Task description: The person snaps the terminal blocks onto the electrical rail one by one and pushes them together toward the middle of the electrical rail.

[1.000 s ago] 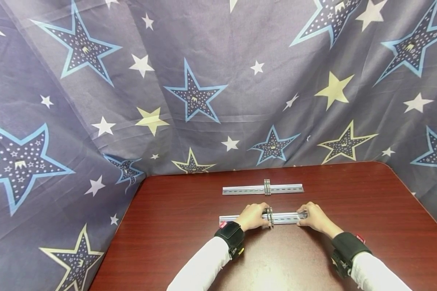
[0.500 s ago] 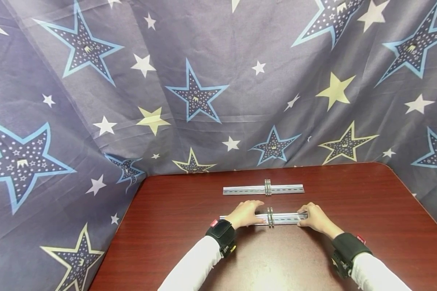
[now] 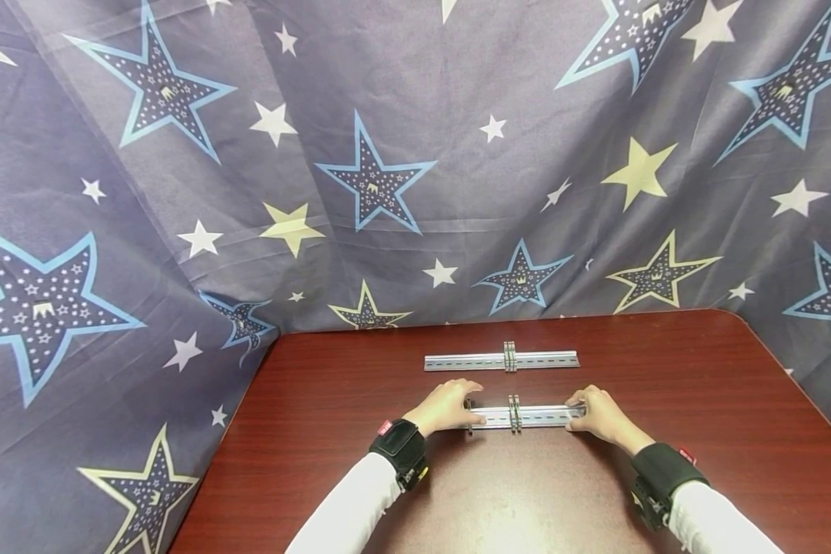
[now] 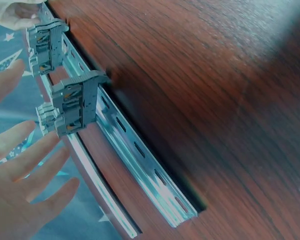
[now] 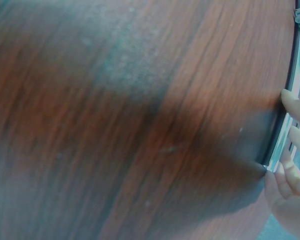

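In the head view, a metal DIN rail [image 3: 543, 416] lies across the near part of the table. Terminal blocks [image 3: 515, 413] stand upright near its middle. Another terminal block [image 4: 75, 105] sits farther left on the same rail. My left hand [image 3: 446, 406] straddles this left block, fingers spread and fairly straight; whether a fingertip touches it I cannot tell. My right hand [image 3: 598, 413] pinches the rail's right end between thumb and fingers. In the left wrist view, the right hand [image 4: 15, 15] shows at the rail's far end.
A second DIN rail [image 3: 464, 362] lies parallel behind, with clipped-on terminal blocks [image 3: 509, 356] near its middle. The reddish-brown wooden table [image 3: 332, 431] ends at the back against a star-patterned cloth [image 3: 443, 192].
My left hand has slid left along the near rail, away from the middle blocks, its fingers spreading. The left terminal block now shows beside it. My right hand stays at the rail's end.
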Available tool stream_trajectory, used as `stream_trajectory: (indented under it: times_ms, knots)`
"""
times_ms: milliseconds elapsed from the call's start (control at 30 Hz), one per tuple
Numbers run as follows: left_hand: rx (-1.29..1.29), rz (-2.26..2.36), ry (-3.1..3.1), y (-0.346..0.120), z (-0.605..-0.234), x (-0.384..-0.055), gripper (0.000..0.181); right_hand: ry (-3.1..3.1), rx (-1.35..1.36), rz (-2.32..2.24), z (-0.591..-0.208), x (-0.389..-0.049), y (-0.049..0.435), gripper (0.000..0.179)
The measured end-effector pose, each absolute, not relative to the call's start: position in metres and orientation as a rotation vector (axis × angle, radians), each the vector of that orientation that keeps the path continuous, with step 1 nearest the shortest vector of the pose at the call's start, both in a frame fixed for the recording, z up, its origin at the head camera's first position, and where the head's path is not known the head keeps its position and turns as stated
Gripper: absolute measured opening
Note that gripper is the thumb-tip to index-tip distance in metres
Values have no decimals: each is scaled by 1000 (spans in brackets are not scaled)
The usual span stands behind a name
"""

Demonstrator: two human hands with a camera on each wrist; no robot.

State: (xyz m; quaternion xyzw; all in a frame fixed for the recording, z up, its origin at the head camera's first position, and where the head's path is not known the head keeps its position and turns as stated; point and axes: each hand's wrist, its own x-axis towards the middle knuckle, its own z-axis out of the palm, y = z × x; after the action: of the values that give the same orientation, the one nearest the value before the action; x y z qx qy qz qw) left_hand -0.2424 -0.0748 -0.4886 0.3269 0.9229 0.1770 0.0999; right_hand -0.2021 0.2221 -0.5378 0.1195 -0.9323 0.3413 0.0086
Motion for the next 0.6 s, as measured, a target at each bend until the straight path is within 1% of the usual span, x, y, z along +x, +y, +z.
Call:
stream_trajectory:
  times_ms: [600]
  knots:
    - [926,550,2746,-89,-501,-242,60,-2932,362,1067,-538,-203,223,33]
